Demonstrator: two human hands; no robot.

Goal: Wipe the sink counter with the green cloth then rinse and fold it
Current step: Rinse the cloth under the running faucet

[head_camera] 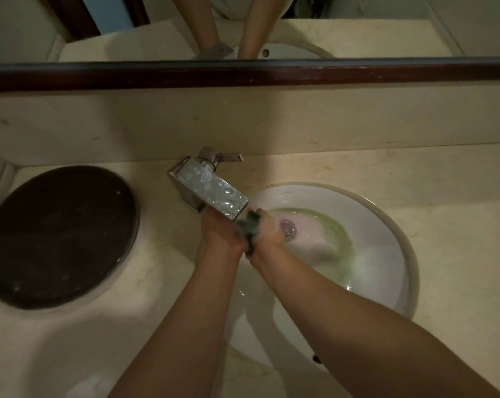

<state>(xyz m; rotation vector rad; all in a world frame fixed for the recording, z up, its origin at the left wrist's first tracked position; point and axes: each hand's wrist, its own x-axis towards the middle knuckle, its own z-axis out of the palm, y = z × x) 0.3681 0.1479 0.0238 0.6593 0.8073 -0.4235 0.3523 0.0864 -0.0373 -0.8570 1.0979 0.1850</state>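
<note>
Here, green cloth (250, 226) between left hand (223, 232), right hand (268, 235), fingers (266, 221) clenched round it

Single head view, steep downward, close over sink (386, 214), facing mirror (357, 30).

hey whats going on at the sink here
A person is rinsing the green cloth over the white basin. The left hand and right hand grip the bunched cloth between them, just under the spout of the chrome faucet. Greenish, cloudy water swirls around the drain. A dark round tray sits on the counter to the left. The cloth is not yet folded.
</note>
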